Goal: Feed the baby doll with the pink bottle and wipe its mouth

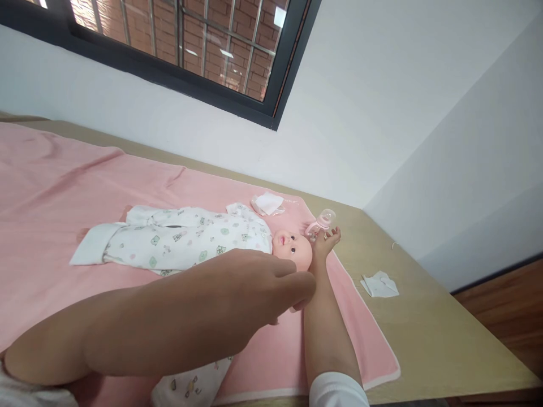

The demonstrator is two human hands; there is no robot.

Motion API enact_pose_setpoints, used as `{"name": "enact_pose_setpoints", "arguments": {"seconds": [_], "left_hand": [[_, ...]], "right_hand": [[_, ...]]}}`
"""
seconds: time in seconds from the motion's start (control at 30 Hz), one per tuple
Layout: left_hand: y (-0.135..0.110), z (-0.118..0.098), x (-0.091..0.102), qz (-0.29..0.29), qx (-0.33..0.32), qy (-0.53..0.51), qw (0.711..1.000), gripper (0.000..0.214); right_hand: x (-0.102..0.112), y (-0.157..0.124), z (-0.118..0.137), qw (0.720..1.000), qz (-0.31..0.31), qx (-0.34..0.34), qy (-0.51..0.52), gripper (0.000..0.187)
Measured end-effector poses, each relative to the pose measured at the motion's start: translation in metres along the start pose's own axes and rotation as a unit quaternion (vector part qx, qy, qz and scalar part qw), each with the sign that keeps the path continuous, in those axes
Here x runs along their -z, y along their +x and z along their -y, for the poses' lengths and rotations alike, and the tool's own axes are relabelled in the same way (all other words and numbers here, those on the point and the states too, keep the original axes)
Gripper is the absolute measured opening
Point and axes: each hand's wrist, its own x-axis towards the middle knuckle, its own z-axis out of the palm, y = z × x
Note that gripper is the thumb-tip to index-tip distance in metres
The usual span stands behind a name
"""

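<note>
A baby doll (292,244) lies on its back on a pink blanket (271,356), its head to the right, wearing a white printed suit (203,226). My left hand (271,282) crosses in front of the doll's head and upper body, with its fingers curled closed. Whatever is inside those fingers is hidden. Beyond the top of the doll's head, my right hand (326,243) reaches out with its fingers apart. Right behind it stands a small clear baby bottle (326,218) with pink handles; I cannot tell whether the hand touches it.
A clear packet with a white cloth (268,203) lies near the doll's shoulder. On the wooden table (432,333) rests a folded white cloth (380,284). Printed white fabric (193,387) lies at the near edge. Behind are a wall and a dark-framed window (271,116).
</note>
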Motion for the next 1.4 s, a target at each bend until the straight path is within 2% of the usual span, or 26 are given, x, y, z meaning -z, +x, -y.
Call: {"name": "enact_pose_setpoints", "arguments": {"seconds": [0.37,0.6,0.77,1.1,1.27,1.4], "left_hand": [[-0.001,-0.012,0.003,0.048,-0.057,-0.005,0.997,0.021],[-0.002,-0.011,0.001,0.053,-0.062,-0.027,0.996,0.025],[-0.001,-0.011,0.002,0.064,-0.067,-0.012,0.996,0.027],[0.003,-0.011,-0.003,0.065,-0.084,0.016,0.994,0.037],[0.004,-0.012,-0.005,0.072,-0.076,0.022,0.994,0.037],[0.008,-0.013,-0.004,0.065,-0.051,0.020,0.996,0.028]], "right_hand": [[-0.005,0.006,-0.012,1.000,0.001,0.019,0.017,0.071],[-0.006,0.006,-0.012,0.997,0.015,0.069,0.006,0.082],[-0.008,0.005,-0.012,0.997,0.021,0.069,-0.001,0.091],[-0.011,0.001,-0.001,0.991,0.104,0.088,0.005,0.101],[-0.010,0.004,-0.001,0.994,0.080,0.077,0.011,0.105],[-0.007,0.004,0.007,0.995,0.042,0.086,0.040,0.094]]}}
